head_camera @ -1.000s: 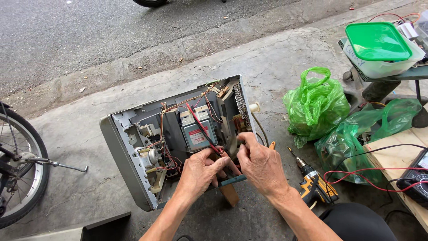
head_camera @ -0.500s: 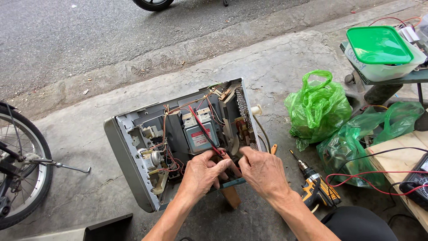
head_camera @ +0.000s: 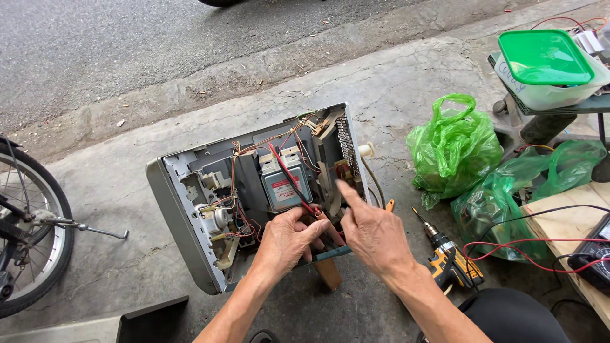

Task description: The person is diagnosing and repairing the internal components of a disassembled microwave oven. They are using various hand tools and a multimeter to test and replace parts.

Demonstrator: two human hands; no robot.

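The grey metal microwave chassis with its cover removed [head_camera: 190, 209] lies on the concrete pavement [head_camera: 394, 82], roughly at the centre of my view. My left hand [head_camera: 287, 241] rests at its lower edge, fingers curled closed around the red wires [head_camera: 292, 181] and the parts beneath them; exactly which part it grips I cannot tell. My right hand [head_camera: 375, 232] is just beside it at 3 o'clock, open and holding nothing, index finger extended toward 11 o'clock, pointing at the brown bracket [head_camera: 327, 165] beside the perforated vent panel [head_camera: 348, 146].

Inside the chassis, the silver box-shaped magnetron [head_camera: 283, 184] sits at 12 o'clock from my left hand, crossed by the red wires. A tangle of thinner wiring lies at 9 o'clock.

Surroundings: a yellow and black cordless drill [head_camera: 448, 260] lies on the pavement at 3 o'clock from my right hand, near but apart. Crumpled green plastic bags [head_camera: 454, 146] stand at 2 o'clock. A white plastic tub with a green lid [head_camera: 546, 60] is at the upper right on a stand. A bicycle wheel [head_camera: 28, 235] occupies the left edge at 9 o'clock. A wooden board [head_camera: 562, 222] carrying red and black leads is at the right edge.
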